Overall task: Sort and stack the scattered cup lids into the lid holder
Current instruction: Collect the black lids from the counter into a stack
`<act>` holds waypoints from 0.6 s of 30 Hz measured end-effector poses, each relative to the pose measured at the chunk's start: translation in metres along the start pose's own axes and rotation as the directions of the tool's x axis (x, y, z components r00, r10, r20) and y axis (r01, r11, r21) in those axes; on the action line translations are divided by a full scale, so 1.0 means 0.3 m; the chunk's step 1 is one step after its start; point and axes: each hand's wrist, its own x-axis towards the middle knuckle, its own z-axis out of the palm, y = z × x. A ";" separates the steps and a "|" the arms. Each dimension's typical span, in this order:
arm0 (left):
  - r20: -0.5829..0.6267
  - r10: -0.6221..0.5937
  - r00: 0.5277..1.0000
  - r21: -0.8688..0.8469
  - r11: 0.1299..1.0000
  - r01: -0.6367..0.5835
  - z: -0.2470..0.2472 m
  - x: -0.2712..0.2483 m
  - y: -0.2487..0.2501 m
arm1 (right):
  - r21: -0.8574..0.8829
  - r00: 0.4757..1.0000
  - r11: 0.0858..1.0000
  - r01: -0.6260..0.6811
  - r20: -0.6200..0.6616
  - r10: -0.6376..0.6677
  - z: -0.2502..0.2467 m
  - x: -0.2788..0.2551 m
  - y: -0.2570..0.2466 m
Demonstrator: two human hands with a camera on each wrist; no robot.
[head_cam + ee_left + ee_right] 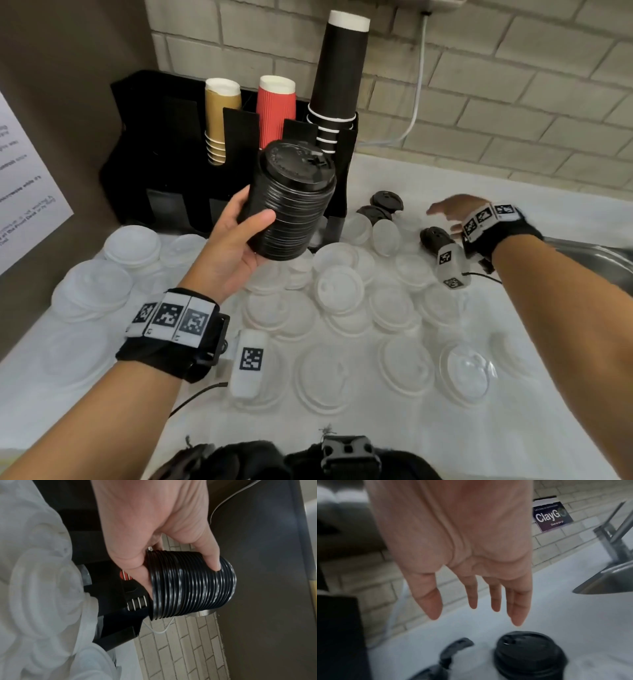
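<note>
My left hand [236, 236] grips a tall stack of black lids [291, 202] in the air, in front of the black lid holder [164, 137]; the left wrist view shows thumb and fingers curled round the ribbed stack of black lids [192, 585]. My right hand [452, 209] hovers over the counter at the right, fingers [494, 597] straight and spread, holding nothing. Loose black lids [386, 200] lie below and left of it; the right wrist view shows a black lid [529, 654] just under the fingertips. Several white and clear lids [339, 291] are scattered over the white counter.
The holder carries stacks of gold cups [221, 116], red cups [275, 109] and tall black cups [339, 78]. A brick wall [479, 96] with a white cable stands behind. A steel sink [596, 253] lies at the right edge. A paper notice [24, 178] hangs on the left.
</note>
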 end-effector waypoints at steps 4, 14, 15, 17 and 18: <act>0.003 0.019 1.000 0.036 0.999 -0.019 0.002 0.031 0.015 | -0.455 0.997 0.889 0.055 0.081 -0.020 0.036 0.023 0.024; -0.024 0.028 0.999 0.046 0.999 -0.027 -0.023 0.053 0.012 | -0.658 0.992 0.744 0.117 0.105 -0.063 0.118 0.206 0.071; -0.026 0.028 0.999 0.049 0.998 -0.027 -0.023 0.054 0.009 | -0.651 0.991 0.748 0.126 0.123 -0.060 0.123 0.223 0.076; -0.031 0.023 0.999 0.055 0.998 -0.021 -0.022 0.054 0.006 | -0.555 0.992 0.825 0.111 0.116 -0.056 0.123 0.222 0.087; -0.034 0.020 0.999 0.052 0.998 -0.019 -0.022 0.054 0.005 | -0.503 0.995 0.859 0.093 0.080 -0.061 0.118 0.213 0.085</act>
